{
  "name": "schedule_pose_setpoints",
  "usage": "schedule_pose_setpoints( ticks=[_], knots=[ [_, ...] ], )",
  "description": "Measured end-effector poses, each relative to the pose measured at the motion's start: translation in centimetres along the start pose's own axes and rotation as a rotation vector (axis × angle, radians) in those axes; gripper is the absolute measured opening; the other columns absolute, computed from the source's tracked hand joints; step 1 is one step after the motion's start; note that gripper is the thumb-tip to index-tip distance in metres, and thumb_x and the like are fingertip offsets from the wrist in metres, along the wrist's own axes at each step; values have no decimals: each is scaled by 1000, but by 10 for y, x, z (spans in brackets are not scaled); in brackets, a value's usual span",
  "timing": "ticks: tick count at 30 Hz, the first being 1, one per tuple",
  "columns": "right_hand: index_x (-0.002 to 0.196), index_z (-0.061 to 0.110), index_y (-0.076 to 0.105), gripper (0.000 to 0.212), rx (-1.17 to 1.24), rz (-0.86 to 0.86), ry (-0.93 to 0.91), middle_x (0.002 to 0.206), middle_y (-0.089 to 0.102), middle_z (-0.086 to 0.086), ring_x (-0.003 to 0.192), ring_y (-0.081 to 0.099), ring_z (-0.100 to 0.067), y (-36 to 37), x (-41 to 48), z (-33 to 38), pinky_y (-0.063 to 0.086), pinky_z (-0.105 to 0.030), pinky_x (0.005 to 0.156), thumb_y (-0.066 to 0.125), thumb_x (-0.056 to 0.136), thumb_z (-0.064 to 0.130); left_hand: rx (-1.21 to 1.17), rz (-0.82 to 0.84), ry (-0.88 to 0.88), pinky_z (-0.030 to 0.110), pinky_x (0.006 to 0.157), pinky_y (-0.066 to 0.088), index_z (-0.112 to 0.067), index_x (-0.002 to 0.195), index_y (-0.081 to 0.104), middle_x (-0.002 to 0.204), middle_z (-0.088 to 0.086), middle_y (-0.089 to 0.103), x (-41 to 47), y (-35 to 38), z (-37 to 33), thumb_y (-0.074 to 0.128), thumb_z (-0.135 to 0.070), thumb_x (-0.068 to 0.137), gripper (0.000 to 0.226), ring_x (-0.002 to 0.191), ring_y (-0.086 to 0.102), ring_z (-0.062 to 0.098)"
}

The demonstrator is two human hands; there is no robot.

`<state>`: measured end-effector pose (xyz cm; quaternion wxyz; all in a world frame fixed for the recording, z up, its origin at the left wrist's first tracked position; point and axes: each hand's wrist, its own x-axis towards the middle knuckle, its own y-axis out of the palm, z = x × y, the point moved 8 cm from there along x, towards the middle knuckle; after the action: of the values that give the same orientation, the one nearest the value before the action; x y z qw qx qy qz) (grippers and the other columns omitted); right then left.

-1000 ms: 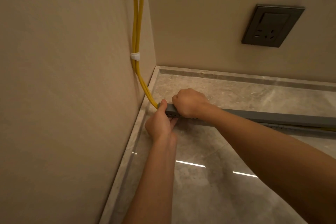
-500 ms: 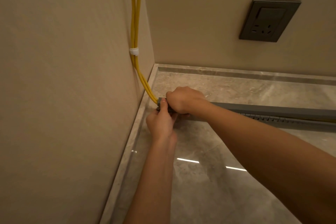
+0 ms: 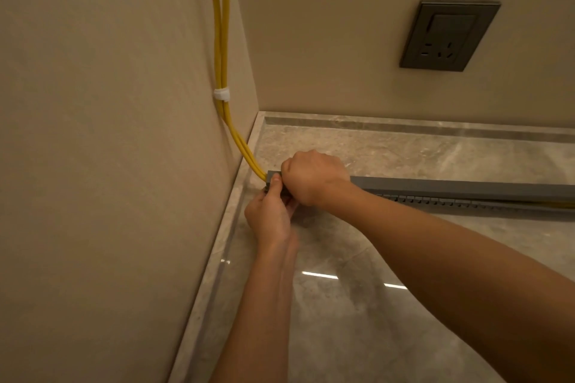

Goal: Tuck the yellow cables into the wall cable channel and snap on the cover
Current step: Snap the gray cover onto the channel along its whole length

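Head view. The yellow cables [image 3: 221, 40] are seen passing a white clip [image 3: 221, 94] and entering the corner end of the grey cable channel [image 3: 435, 200]; tucking is judged done. The cover [image 3: 466, 188] is laid on, but a gap is noted at right, so snapping remains. Its end is clasped by the curled right hand [image 3: 314, 177]; the channel end is pinched by the left hand [image 3: 270, 214]. Since a second ago, the right hand has shifted cornerward.

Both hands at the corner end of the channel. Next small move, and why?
Probably slide the right hand rightward along the cover, pressing down. Both it and the left hand grip the corner end, while further right the slotted channel shows below the cover, so it looks unseated there.
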<state>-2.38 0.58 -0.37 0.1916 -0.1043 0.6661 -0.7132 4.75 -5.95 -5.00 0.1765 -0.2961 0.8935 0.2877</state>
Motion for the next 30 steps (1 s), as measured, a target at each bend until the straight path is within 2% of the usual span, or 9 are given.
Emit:
schedule_pose_setpoints(
  ticks=[4,9,12,15,19,23,26,28,30],
  knots=[
    [100,12,58,25,64,34,55,94,55,-9,75,42,-24,-1,-1,-3,34,-37,61,36,95,24,2,65,-121,23,52,55,-6,81,65,81,10,68,3,4,-3,59,-13,87,10,74,67,16],
    [64,13,46,39,390,185,241,67,50,-3,68,52,-23,7,5,-29,39,-32,65,36,91,39,28,-5,-146,26,55,58,-9,80,62,78,9,69,4,0,-6,65,-18,84,10,68,68,16],
    [63,16,45,38,361,284,187,67,48,-3,64,49,-18,11,6,-30,37,-30,59,36,92,38,11,-74,-114,24,48,56,-10,78,61,76,8,68,3,-5,-6,67,-15,82,8,66,68,17],
    [63,16,43,36,330,245,129,68,46,-2,62,45,-17,12,5,-27,30,-29,51,33,94,31,-7,-124,-83,23,44,54,-8,76,62,76,9,67,1,-7,-7,68,-13,80,9,69,68,19],
    [61,15,41,34,206,254,32,69,40,0,70,46,-21,13,2,-18,37,-32,63,33,95,20,-5,-107,-104,26,49,57,-7,75,61,75,11,66,0,-8,-6,67,-11,81,10,69,67,21],
    [68,12,43,27,182,211,26,73,44,-3,73,48,-24,13,2,-17,38,-32,63,37,94,19,-11,-46,-124,26,52,58,-7,77,61,77,12,66,2,-7,-6,67,-11,83,10,69,67,21],
    [72,10,45,22,167,156,54,82,49,-7,74,48,-24,12,0,-18,35,-32,61,40,91,20,-39,3,-143,28,60,57,-7,80,60,81,12,67,2,-4,-3,65,-15,85,11,73,66,19],
    [81,9,52,19,176,80,84,79,45,-5,74,46,-24,9,-1,-20,35,-33,62,40,92,20,-55,44,-153,27,66,56,-8,83,60,87,12,67,1,-2,0,63,-20,87,13,77,67,18],
    [73,8,46,27,204,51,98,76,44,-3,71,45,-23,8,-1,-24,34,-32,62,36,93,23,-95,71,-162,28,71,55,-9,86,60,93,13,67,0,-1,3,62,-27,87,18,86,66,19]
  ],
)
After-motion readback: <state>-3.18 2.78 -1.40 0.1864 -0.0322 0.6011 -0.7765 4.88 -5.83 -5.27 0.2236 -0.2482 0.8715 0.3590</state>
